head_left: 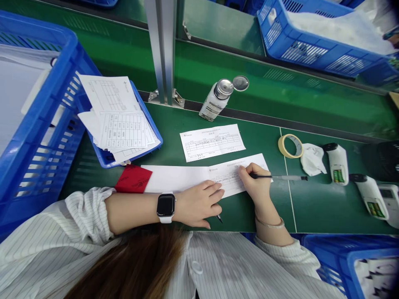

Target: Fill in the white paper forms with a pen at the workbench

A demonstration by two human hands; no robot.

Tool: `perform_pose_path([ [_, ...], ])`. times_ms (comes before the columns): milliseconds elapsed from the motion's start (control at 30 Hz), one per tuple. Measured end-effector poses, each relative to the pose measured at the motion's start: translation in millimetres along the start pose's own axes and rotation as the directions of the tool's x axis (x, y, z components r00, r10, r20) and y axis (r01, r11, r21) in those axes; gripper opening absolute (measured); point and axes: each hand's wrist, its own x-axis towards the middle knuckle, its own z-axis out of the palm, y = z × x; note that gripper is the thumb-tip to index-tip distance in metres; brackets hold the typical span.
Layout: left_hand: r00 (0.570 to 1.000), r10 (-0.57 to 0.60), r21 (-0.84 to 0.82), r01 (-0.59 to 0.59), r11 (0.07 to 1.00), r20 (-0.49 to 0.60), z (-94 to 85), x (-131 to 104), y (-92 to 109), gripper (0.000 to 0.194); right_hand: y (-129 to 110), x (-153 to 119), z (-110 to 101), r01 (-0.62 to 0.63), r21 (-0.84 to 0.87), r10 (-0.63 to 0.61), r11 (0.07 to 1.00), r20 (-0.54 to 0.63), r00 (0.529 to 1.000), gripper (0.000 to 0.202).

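My right hand is closed around a pen, over the right part of a printed form with handwriting in its table. My left hand lies flat with fingers spread, its fingertips at the form's left part. Beneath it the dark tip of another pen pokes out. White paper extends left from the form to a dark red sheet. Just above lies a second filled-in form, flat on the green table.
A blue tray heaped with papers stands at left beside a large blue crate. Behind are a metal post and a bottle with its lid up. Rightward lie a tape roll, crumpled tissue and white handheld devices.
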Motion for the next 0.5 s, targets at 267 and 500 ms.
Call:
perform_pose_path([
  [267, 1.000, -0.002, -0.014, 0.002, 1.000, -0.001, -0.4, 0.2, -0.4, 0.046, 0.1, -0.5, 0.8, 0.029, -0.041, -0.028, 0.999, 0.025, 0.999, 0.035],
  [500, 1.000, -0.002, -0.009, 0.002, 1.000, -0.008, -0.3, -0.4, 0.2, 0.046, 1.6, -0.8, 2.0, 0.016, -0.040, -0.016, 0.999, -0.013, 1.000, 0.034],
])
